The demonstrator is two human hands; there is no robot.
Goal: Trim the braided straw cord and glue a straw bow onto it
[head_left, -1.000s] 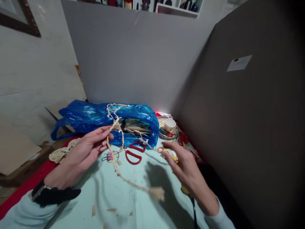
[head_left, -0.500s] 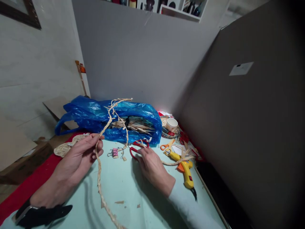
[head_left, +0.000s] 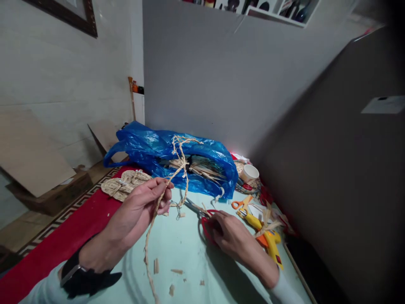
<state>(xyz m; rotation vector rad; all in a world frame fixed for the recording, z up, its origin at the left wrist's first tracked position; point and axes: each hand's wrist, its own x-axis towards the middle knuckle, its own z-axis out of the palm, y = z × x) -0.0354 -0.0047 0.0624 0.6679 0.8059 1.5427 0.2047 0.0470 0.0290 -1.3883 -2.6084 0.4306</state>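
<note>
My left hand (head_left: pixel 139 209) pinches a braided straw cord (head_left: pixel 152 236) that loops up over the blue plastic bag (head_left: pixel 148 147) and trails down toward me across the pale green mat (head_left: pixel 186 253). My right hand (head_left: pixel 228 230) is closed around the red handles of a pair of scissors (head_left: pixel 207 221), whose blades point left toward the cord and lie low over the mat. A black watch sits on my left wrist.
A yellow glue gun (head_left: pixel 268 240) and small orange scissors (head_left: pixel 240 203) lie right of my right hand. A white cup (head_left: pixel 249 173) stands on a woven tray. A woven straw piece (head_left: pixel 125 185) rests on the red cloth (head_left: pixel 63 236). Grey partition boards close off the back and right.
My right hand moved from mid-air to the red scissors and closed on their handles, drawing them nearer. The view shifted left. My left hand kept its hold on the cord.
</note>
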